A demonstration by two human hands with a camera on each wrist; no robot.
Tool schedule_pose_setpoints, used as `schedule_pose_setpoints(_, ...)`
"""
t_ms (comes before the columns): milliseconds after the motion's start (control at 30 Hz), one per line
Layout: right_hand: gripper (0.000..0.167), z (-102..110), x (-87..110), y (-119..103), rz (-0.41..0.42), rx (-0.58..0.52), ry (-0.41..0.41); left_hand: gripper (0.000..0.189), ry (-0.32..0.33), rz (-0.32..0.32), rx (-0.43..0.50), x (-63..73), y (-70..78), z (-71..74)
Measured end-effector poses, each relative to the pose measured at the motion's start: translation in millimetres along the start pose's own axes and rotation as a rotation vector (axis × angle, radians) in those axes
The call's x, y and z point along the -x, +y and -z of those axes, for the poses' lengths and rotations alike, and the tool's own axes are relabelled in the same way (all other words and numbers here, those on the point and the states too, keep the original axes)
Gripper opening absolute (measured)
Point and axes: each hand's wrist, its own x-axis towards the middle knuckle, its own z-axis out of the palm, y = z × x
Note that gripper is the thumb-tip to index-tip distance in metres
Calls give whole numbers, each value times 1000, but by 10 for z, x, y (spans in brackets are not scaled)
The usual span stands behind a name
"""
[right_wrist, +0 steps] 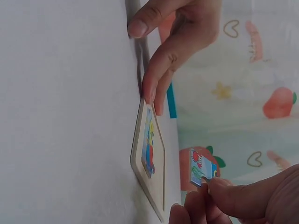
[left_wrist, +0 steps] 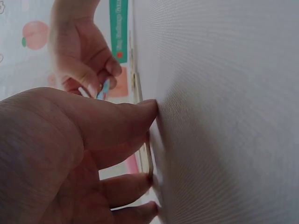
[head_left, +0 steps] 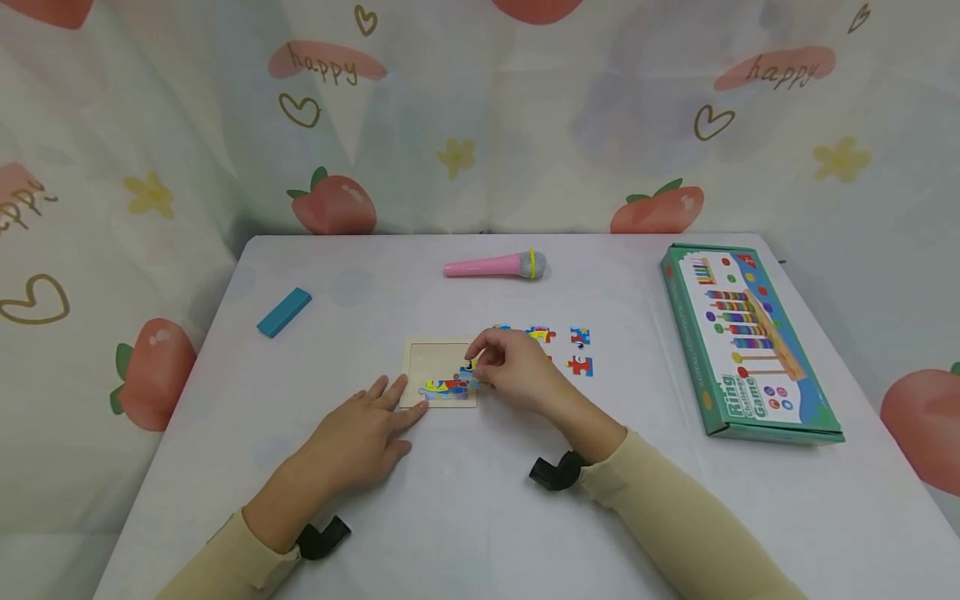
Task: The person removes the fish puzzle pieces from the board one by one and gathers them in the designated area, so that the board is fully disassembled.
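Note:
In the head view, a small wooden puzzle tray (head_left: 429,360) lies on the white table, with joined colourful puzzle pieces (head_left: 446,389) along its near edge. My left hand (head_left: 356,442) rests at the tray's left side, fingers spread, with fingertips on its rim and corner. Over the tray's right side, my right hand (head_left: 521,371) pinches a puzzle piece (right_wrist: 198,165) between thumb and fingers. That piece shows a red crab-like picture on blue and is held up off the tray in the right wrist view.
Several loose puzzle pieces (head_left: 580,336) lie right of the tray, some partly hidden by my right hand. A pink toy microphone (head_left: 487,266) lies behind them. At the back left is a blue block (head_left: 284,312); a green game box (head_left: 750,342) sits at the right.

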Motion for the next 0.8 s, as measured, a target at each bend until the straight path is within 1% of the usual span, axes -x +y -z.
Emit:
schedule_pose_setpoints(133, 13, 85, 56, 85, -61, 18, 11, 57, 6, 7, 2, 0, -1, -10)
schedule_pose_setpoints(267, 12, 154, 120, 161, -102, 30, 19, 57, 17, 5, -4, 6, -5, -23)
schedule_pose_setpoints(467, 13, 220, 188, 246, -121, 40, 19, 56, 24, -13, 1, 16, -10, -16)
schedule_pose_setpoints(667, 15, 198, 200, 298, -156, 27, -26, 56, 19, -7, 11, 27, -1, 2)
schedule_pose_setpoints(800, 15, 178, 210, 312, -158, 37, -38, 56, 17, -3, 11, 29, 3, 3)
